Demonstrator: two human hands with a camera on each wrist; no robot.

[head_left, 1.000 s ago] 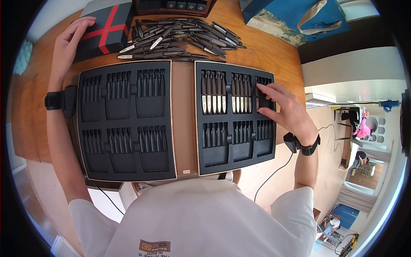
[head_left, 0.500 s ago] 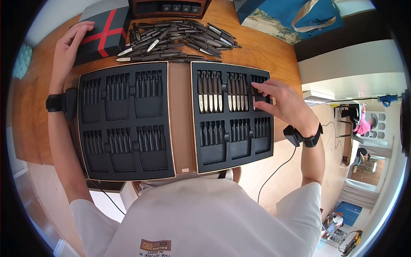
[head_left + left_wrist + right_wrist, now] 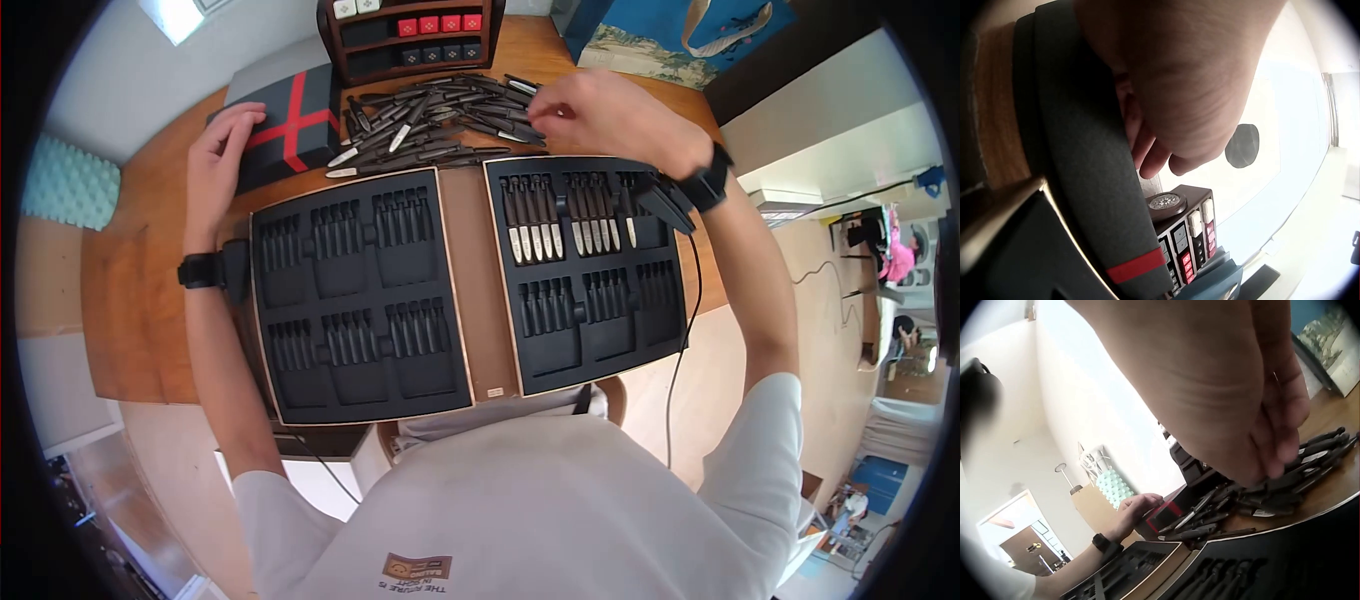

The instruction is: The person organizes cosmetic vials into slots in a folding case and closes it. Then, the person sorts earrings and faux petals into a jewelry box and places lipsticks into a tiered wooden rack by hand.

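Note:
My left hand (image 3: 222, 150) rests with relaxed fingers on a black box with a red ribbon (image 3: 290, 125), at the back left. At the back, my right hand (image 3: 610, 115) reaches in with bent fingers at the right end of a pile of slim dark pen-shaped pieces (image 3: 420, 120) with pale ends. Its fingertips overlap the pile in the right wrist view; I cannot tell whether they pinch a piece. Below lies an opened case, its left tray (image 3: 345, 285) holding only bare slots. Pieces stand in the right tray's (image 3: 590, 270) upper row, one of them in the right-hand compartment (image 3: 630, 232).
Behind the pile stands a wooden rack (image 3: 410, 45) with red, white and dark cubes. A blue paper bag (image 3: 655, 45) is at the back right. A cable (image 3: 672, 400) runs down from the right wrist camera, past the right tray's edge.
My right hand has left the right tray's upper right compartment and moved back to the pile, leaving one piece in view in that compartment. My left hand stays on the box. The head view has shifted.

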